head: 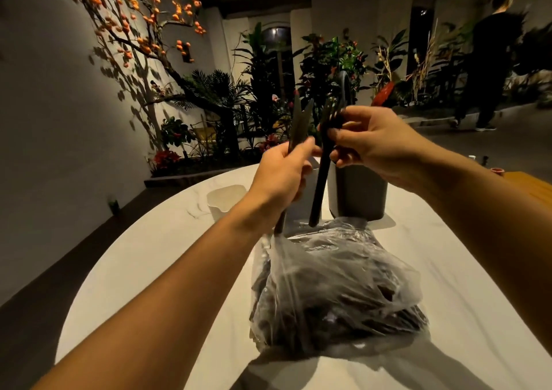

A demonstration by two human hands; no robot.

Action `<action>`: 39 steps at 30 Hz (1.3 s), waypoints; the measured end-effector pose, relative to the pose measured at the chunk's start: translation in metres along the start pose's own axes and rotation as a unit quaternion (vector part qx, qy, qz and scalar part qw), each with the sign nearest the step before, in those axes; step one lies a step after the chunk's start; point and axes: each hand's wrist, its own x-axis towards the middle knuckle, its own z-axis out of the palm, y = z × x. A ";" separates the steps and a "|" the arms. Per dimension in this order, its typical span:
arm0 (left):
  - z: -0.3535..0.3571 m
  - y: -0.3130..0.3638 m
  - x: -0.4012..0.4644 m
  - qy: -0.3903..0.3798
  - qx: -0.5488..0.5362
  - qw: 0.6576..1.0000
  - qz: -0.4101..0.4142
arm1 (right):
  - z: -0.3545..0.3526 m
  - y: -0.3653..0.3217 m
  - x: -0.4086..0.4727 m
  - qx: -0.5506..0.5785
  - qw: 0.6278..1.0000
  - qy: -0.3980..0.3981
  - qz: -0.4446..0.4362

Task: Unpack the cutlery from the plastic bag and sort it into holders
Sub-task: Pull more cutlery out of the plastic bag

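While the left hand (279, 174) gripped 2 stiff black knives (298, 124), the right hand (370, 147) pinched a fork (321, 180) near its head. They looked light and slick; mid-handle seemed safest.

One view only — a wide-angle camera at head height, facing forward and tilted down over the person's own outstretched forearms. It sits close: the left hand (282, 171) and right hand (372, 146) meet near the middle of the frame, and the pale round surface (143, 270) fills the lower half, its edge bowed by the lens. The plastic bag (334, 288) lies just beneath the hands. Beyond the far rim the view reaches a planted wall — dim, and well away.
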 end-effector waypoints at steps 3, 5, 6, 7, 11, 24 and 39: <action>-0.008 0.012 0.021 0.036 0.017 0.998 0.039 | 0.001 -0.006 0.023 -0.041 0.997 0.054 -0.033; -0.012 0.017 0.031 0.043 0.028 0.996 0.073 | 0.002 -0.008 0.040 -0.056 0.995 0.072 -0.049; -0.013 0.018 0.037 0.044 0.027 0.996 0.079 | 0.004 -0.009 0.048 -0.064 0.994 0.075 -0.056; -0.016 0.019 0.045 0.048 0.022 0.995 0.079 | 0.006 -0.009 0.057 -0.074 0.992 0.076 -0.063; -0.024 0.018 0.075 0.071 0.028 0.995 0.060 | 0.012 -0.005 0.089 -0.108 0.988 0.072 -0.082; -0.035 -0.045 0.131 0.104 0.040 0.991 -0.070 | 0.025 0.084 0.160 -0.340 0.940 0.040 -0.003; -0.012 -0.035 0.112 -0.078 -0.045 0.992 -0.089 | -0.001 0.044 0.117 -0.060 0.995 -0.085 -0.003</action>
